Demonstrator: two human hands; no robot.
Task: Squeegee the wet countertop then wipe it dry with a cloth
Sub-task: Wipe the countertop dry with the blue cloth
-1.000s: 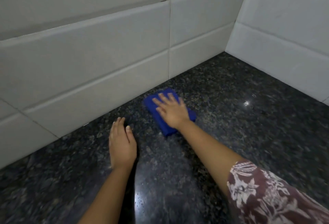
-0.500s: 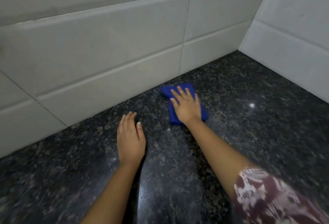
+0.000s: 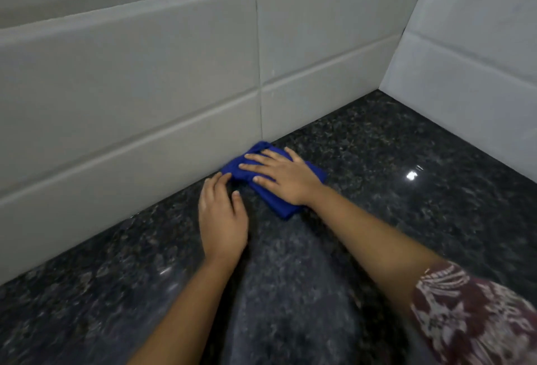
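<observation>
A folded blue cloth (image 3: 280,204) lies on the dark speckled granite countertop (image 3: 392,178), pushed up against the foot of the tiled back wall. My right hand (image 3: 283,174) presses flat on top of the cloth with fingers spread, covering most of it. My left hand (image 3: 222,213) rests palm down on the counter just left of the cloth, its fingertips touching the cloth's left edge. No squeegee is in view.
Pale grey wall tiles (image 3: 130,97) run along the back, and a second tiled wall (image 3: 470,59) meets them in a corner at the right. Light glints off the shiny counter at the right (image 3: 412,175). A patterned maroon sleeve (image 3: 470,315) shows at lower right.
My right hand has slid the cloth further back to the wall's foot, bunching it a little. My left hand has moved forward until its fingertips touch the cloth.
</observation>
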